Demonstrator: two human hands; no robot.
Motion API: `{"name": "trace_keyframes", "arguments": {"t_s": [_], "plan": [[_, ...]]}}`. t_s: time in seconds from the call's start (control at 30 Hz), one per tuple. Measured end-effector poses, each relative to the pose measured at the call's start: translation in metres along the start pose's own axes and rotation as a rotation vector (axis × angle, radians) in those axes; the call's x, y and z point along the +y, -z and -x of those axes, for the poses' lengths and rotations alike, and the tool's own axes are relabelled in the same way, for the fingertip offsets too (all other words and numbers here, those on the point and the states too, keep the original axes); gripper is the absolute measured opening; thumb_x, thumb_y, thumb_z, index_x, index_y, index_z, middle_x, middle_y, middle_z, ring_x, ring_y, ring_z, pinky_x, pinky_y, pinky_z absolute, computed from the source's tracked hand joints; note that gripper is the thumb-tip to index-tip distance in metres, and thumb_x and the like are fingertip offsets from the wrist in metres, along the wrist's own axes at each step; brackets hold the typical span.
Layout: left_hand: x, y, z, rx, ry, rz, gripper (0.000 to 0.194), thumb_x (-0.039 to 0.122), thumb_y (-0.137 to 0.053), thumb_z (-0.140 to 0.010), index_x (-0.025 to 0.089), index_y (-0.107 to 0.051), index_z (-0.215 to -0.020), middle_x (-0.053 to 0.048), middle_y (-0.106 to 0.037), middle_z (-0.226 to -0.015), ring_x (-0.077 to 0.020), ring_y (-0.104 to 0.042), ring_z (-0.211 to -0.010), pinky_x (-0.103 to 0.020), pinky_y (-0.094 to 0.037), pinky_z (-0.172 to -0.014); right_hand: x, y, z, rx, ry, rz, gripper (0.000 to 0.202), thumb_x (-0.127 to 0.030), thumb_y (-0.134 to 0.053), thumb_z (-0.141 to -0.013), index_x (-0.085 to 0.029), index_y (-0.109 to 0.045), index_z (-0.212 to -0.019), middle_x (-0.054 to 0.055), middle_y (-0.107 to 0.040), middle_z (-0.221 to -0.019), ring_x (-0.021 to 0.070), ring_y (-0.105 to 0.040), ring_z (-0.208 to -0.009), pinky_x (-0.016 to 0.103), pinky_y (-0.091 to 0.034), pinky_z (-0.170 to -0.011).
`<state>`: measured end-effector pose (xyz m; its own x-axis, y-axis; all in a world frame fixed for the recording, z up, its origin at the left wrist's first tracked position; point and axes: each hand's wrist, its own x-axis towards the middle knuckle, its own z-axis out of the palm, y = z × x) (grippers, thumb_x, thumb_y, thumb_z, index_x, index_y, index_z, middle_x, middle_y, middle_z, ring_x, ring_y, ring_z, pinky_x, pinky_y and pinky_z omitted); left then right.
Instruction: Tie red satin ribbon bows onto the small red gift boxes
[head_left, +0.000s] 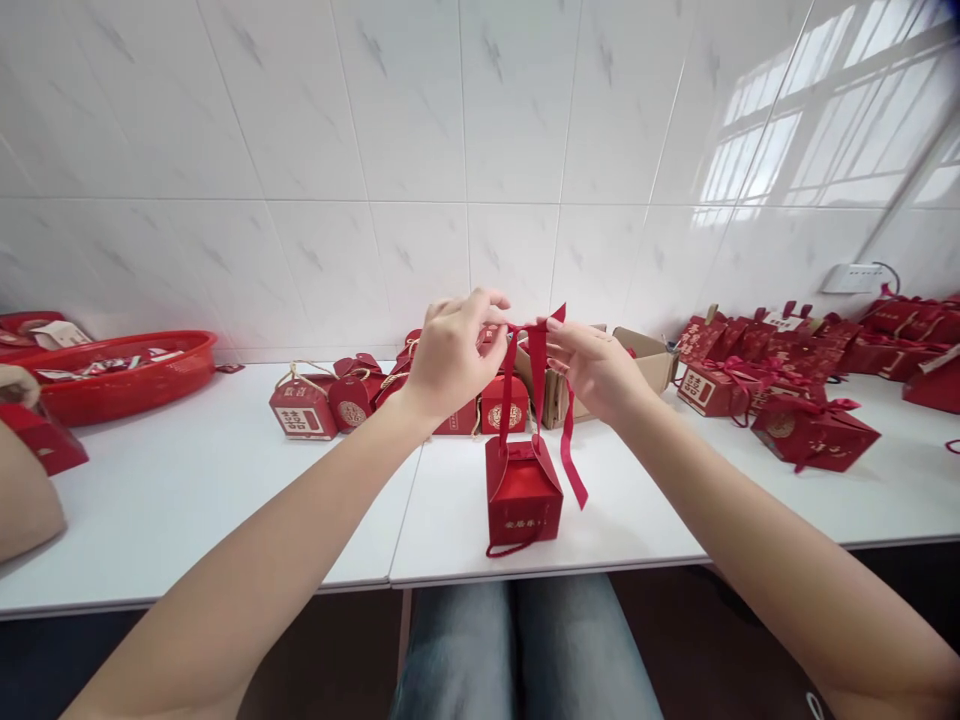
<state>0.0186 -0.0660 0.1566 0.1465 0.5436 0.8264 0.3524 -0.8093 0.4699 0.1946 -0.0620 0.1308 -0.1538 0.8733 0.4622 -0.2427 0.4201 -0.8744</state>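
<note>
A small red gift box (523,505) with pale lettering stands upright near the table's front edge. Red ribbon (538,385) rises from its top, held up above it between both hands. My left hand (459,350) pinches the ribbon at upper left of the box. On the other side, my right hand (592,360) grips the ribbon between thumb and fingers, with one tail hanging down beside the box. A dark red cord (511,549) loops at the box's base.
Behind are red boxes (303,408) and an open cardboard carton (643,360). A red basin (135,375) is at left, near another person's hand (19,385) on a red box. Many red boxes (816,430) stand at right. A tiled wall is behind.
</note>
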Motion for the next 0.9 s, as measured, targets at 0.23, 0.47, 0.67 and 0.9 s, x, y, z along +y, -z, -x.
{"name": "trace_keyframes", "arguments": {"t_s": [0.23, 0.47, 0.67, 0.9], "plan": [[-0.013, 0.02, 0.01, -0.073, -0.127, -0.21, 0.02, 0.013, -0.062, -0.071, 0.026, -0.062, -0.086, 0.0, -0.069, -0.077, -0.0237, -0.06, -0.086, -0.038, -0.026, -0.1, 0.009, 0.023, 0.02, 0.185, -0.155, -0.117, 0.016, -0.042, -0.073, -0.069, -0.027, -0.068, -0.074, -0.002, -0.071, -0.094, 0.0227, -0.061, -0.105, 0.036, -0.044, -0.087], [-0.056, 0.068, 0.069, -0.045, -0.025, -0.433, 0.026, 0.017, -0.059, -0.076, 0.028, -0.062, -0.1, -0.002, -0.071, -0.083, -0.0253, -0.061, -0.09, -0.036, -0.032, -0.095, 0.032, 0.084, 0.071, 0.456, -0.328, -0.148, 0.018, -0.038, -0.077, -0.061, -0.026, -0.065, -0.068, -0.002, -0.069, -0.078, 0.0184, -0.064, -0.082, 0.03, -0.043, -0.066], [-0.107, 0.106, 0.155, -0.264, 0.341, -0.584, 0.027, 0.027, -0.056, -0.077, 0.028, -0.057, -0.105, -0.001, -0.072, -0.076, -0.0256, -0.061, -0.078, -0.035, -0.04, -0.079, 0.092, 0.149, 0.15, 0.682, -0.469, 0.108, 0.025, -0.04, -0.079, -0.054, -0.022, -0.063, -0.059, 0.004, -0.06, -0.064, 0.02, -0.056, -0.063, 0.033, -0.038, -0.055], [-0.11, 0.087, 0.158, -0.366, 0.393, -0.708, 0.031, 0.026, -0.047, -0.075, 0.021, -0.06, -0.103, -0.006, -0.071, -0.099, -0.0276, -0.06, -0.101, -0.042, -0.039, -0.095, 0.089, 0.14, 0.146, 0.72, -0.341, 0.619, 0.042, -0.048, -0.07, -0.062, -0.017, -0.065, -0.089, 0.01, -0.064, -0.099, 0.0265, -0.058, -0.094, 0.037, -0.044, -0.078]]}}
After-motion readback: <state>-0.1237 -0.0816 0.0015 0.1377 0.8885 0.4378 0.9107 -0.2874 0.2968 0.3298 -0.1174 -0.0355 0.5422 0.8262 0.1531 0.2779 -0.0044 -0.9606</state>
